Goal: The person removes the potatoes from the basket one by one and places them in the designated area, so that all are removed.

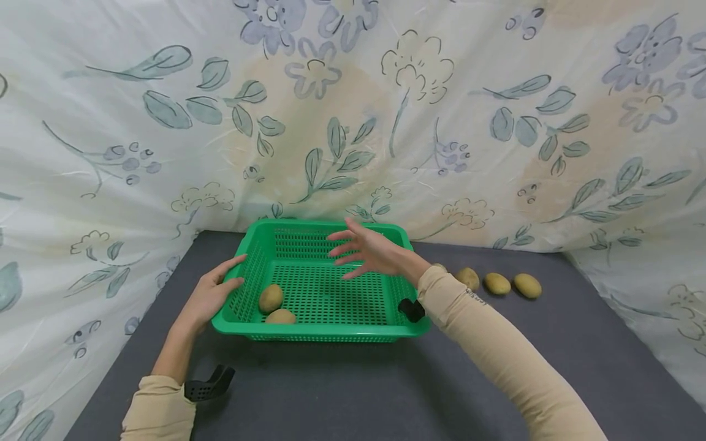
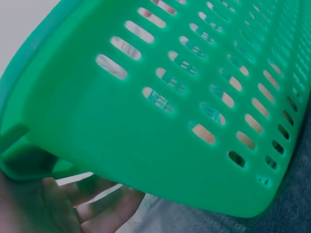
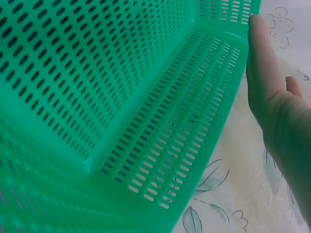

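- Basket (image 1: 322,331), green, rectangular, perforated plastic, sits on the dark grey tabletop (image 1: 331,392). I'm using it as the clock, with 12 away from the person.
- Left hand (image 1: 212,294) is at 9 o'clock, clamped on the rim; the left wrist view has its fingers curled under the edge.
- Right hand (image 1: 372,250) hangs over the 2 o'clock part, fingers spread apart, nothing in it.
- Two roundish yellow-brown potatoes (image 1: 271,299) lie inside around 7 to 8 o'clock, close together.
- Three more oval yellow-brown potatoes (image 1: 497,283) are in a row on the tabletop at 3 o'clock, outside the basket. A sliver of something similar shows behind the right wrist, can't tell what.
- Pale floral-print sheet (image 1: 342,141) hangs at 12 o'clock, just beyond the basket.
- Both arms have beige sleeves (image 1: 491,331).
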`<state>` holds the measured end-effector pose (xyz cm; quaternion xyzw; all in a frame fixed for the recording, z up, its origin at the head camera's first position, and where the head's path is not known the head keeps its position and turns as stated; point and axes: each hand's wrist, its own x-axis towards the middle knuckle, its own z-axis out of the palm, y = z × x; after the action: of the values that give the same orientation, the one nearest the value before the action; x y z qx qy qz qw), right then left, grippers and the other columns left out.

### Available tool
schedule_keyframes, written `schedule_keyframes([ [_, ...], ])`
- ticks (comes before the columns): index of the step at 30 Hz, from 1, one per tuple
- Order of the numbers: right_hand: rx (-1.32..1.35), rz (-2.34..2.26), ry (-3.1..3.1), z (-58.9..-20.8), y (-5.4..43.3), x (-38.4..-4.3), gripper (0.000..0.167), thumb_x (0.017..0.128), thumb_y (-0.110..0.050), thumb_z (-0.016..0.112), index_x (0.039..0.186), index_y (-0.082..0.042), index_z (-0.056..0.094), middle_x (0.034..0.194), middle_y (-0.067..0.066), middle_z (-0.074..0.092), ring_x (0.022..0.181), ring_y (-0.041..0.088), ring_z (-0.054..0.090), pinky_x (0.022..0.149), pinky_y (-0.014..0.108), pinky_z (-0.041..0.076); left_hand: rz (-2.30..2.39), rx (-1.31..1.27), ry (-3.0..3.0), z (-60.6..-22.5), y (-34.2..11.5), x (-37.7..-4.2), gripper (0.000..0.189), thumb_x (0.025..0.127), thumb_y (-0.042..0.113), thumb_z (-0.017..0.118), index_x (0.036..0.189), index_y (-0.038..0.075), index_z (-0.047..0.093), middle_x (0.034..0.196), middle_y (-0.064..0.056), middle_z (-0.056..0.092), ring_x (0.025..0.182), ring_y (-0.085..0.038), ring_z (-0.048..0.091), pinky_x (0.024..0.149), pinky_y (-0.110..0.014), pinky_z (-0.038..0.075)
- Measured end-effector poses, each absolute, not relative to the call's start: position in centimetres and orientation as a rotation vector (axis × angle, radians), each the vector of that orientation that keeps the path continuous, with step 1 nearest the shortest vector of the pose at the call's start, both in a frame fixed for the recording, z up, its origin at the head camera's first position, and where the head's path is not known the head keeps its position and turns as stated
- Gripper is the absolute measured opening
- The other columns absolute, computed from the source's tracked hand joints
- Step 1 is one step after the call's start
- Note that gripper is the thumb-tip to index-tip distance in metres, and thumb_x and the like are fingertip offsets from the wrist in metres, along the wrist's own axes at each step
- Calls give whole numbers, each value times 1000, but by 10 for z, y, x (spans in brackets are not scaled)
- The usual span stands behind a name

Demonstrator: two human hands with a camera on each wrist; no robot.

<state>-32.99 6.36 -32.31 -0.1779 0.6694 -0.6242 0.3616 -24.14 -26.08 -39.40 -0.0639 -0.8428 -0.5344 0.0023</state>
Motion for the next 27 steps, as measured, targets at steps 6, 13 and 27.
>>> schedule_keyframes([
  [6,-459,-1601,1727,-328,56,-330,66,102,-53,19,149,-9,31,143,24,37,125,36,43,92,54,45,-1643,-171,-2640,-394,-261,-241,54,101,17,48,151,9,29,154,-23,14,137,-49,13,101,-67,21],
  [13,-471,-1566,1724,-335,47,-329,67,102,-54,23,149,-7,30,144,26,35,125,37,44,90,51,47,-1638,-134,-2645,-394,-262,-240,54,101,20,50,150,9,32,154,-24,13,135,-51,15,99,-69,23],
  [27,-451,-1494,1768,-336,32,-332,65,102,-53,22,148,-8,33,138,22,43,120,35,48,88,50,49,-1723,-182,-2648,-395,-268,-240,59,100,27,52,152,12,28,155,-23,9,138,-48,9,100,-69,21],
])
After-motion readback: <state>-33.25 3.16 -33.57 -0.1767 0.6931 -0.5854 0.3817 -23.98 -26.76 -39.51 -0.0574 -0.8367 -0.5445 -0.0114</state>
